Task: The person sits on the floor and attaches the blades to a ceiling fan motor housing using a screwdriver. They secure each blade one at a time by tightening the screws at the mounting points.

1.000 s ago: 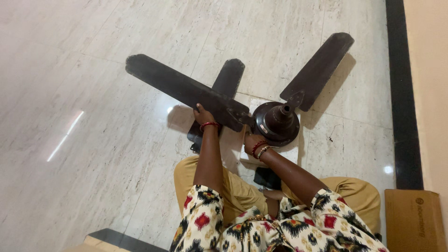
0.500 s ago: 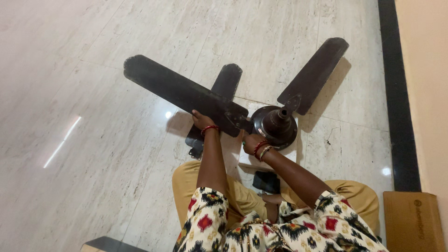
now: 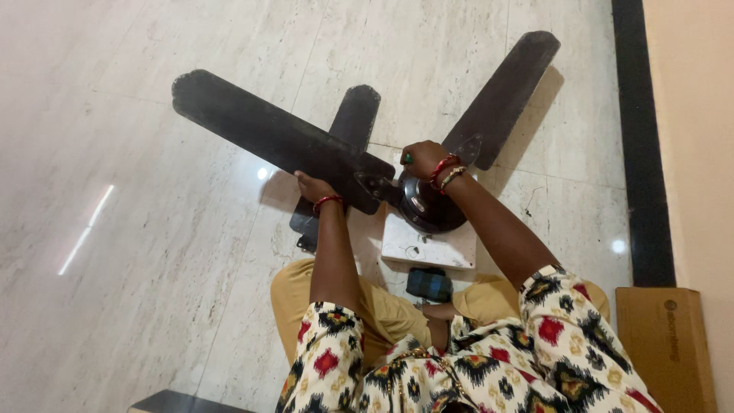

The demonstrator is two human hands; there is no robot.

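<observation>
A dark brown ceiling fan lies on the marble floor in front of me, its round motor hub (image 3: 428,210) resting on a white slab (image 3: 428,246). My left hand (image 3: 312,186) holds the long blade (image 3: 267,134) from beneath, near where it joins the hub. My right hand (image 3: 423,158) rests on top of the hub, fingers curled over it. A second blade (image 3: 501,95) points up to the right. A third blade (image 3: 345,138) lies flat behind the long one.
A small dark power tool (image 3: 428,284) lies between my knees, close to the slab. A brown cardboard box (image 3: 664,344) sits at the lower right against the cream wall. A black border strip (image 3: 638,138) runs along the floor's right side.
My right hand has moved from the near side of the hub up onto its top. The fan sits a little further left in view and the white slab now shows beneath the hub.
</observation>
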